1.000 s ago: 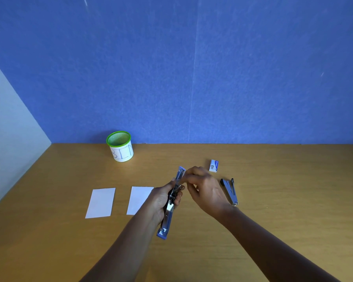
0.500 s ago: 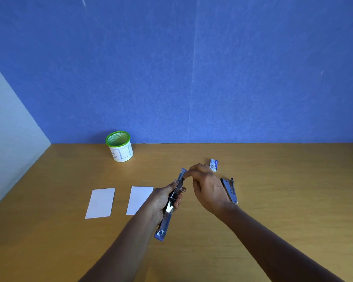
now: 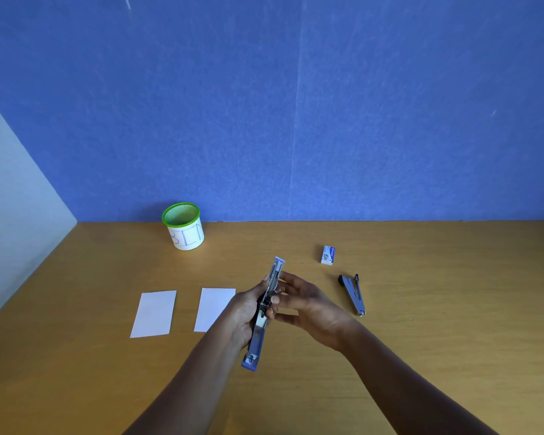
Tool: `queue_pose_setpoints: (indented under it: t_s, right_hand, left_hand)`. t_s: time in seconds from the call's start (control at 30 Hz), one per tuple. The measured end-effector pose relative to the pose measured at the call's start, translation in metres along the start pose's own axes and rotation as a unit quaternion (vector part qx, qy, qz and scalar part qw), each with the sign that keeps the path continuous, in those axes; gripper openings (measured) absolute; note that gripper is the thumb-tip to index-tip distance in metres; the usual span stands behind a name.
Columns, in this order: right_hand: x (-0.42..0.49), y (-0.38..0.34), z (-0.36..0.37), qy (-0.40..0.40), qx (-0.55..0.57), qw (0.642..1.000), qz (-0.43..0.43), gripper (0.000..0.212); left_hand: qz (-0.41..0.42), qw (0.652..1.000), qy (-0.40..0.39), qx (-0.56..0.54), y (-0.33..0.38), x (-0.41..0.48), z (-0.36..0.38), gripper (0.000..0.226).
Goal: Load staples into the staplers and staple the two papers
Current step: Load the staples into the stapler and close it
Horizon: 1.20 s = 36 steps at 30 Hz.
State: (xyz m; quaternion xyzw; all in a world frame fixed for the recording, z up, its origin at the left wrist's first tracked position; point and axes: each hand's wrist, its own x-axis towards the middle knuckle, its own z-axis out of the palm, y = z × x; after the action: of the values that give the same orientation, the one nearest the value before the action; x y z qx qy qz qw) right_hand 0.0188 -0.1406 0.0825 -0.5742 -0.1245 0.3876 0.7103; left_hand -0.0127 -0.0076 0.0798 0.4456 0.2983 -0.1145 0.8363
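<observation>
The likeliest slip from here is a staple strip sitting crooked in the channel or sliding out. The blue stapler (image 3: 255, 340) is held in the air above the surface (image 3: 453, 309) rather than rested on it, and only the left hand (image 3: 244, 312) steadies it. Shutting the lid on a skewed strip would probably jam it. Whether any staples are loaded is too small to tell. The left hand's fingers are wrapped round the stapler's middle. The right hand (image 3: 308, 309) has its fingers stretched almost straight, tips touching the stapler's right side and grasping nothing that shows. The stapler is swung open into one long line. Its long axis runs away from the person, leaning slightly right, with the blue end nearest them and the metal end pointing toward the back wall. The second stapler (image 3: 354, 295) lies on the surface to the right, near the staple box (image 3: 328, 255). The left paper (image 3: 154, 313) and right paper (image 3: 214, 307) lie apart.
</observation>
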Motion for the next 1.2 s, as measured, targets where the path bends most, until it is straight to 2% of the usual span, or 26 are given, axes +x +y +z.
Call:
queue_pose_setpoints:
  t_s: [0.07, 0.33, 0.57, 0.67, 0.77, 0.83, 0.93, 1.2]
  right_hand:
    - [0.002, 0.001, 0.004, 0.001, 0.014, 1.000, -0.014, 0.042]
    - [0.012, 0.006, 0.013, 0.124, 0.047, 0.991, -0.029, 0.010]
    - [0.017, 0.008, 0.014, 0.168, 0.041, 0.985, -0.015, 0.011]
    - [0.023, 0.011, 0.014, 0.291, -0.050, 0.952, -0.079, 0.026]
    - [0.025, 0.009, 0.012, 0.371, -0.209, 0.889, -0.171, 0.017]
    - [0.025, 0.007, 0.009, 0.381, -0.289, 0.855, -0.201, 0.008]
    - [0.023, 0.005, 0.004, 0.377, -0.354, 0.826, -0.224, 0.005]
    - [0.022, -0.003, 0.002, 0.352, -0.451, 0.790, -0.222, 0.010]
  left_hand:
    - [0.008, 1.000, 0.006, -0.001, -0.001, 0.000, 0.001, 0.031]
    - [0.009, 1.000, 0.023, 0.003, -0.002, 0.002, 0.004, 0.030]
    - [0.005, 0.999, 0.027, -0.016, -0.005, 0.002, 0.004, 0.029]
    - [0.009, 0.999, 0.023, -0.020, -0.005, 0.003, 0.002, 0.030]
    - [0.008, 1.000, 0.017, -0.009, -0.005, 0.003, 0.002, 0.034]
    - [0.009, 1.000, 0.017, -0.002, -0.005, 0.003, 0.001, 0.036]
    - [0.011, 1.000, 0.017, 0.005, -0.005, 0.003, 0.002, 0.036]
    - [0.027, 0.998, 0.023, 0.050, -0.006, 0.001, 0.003, 0.035]
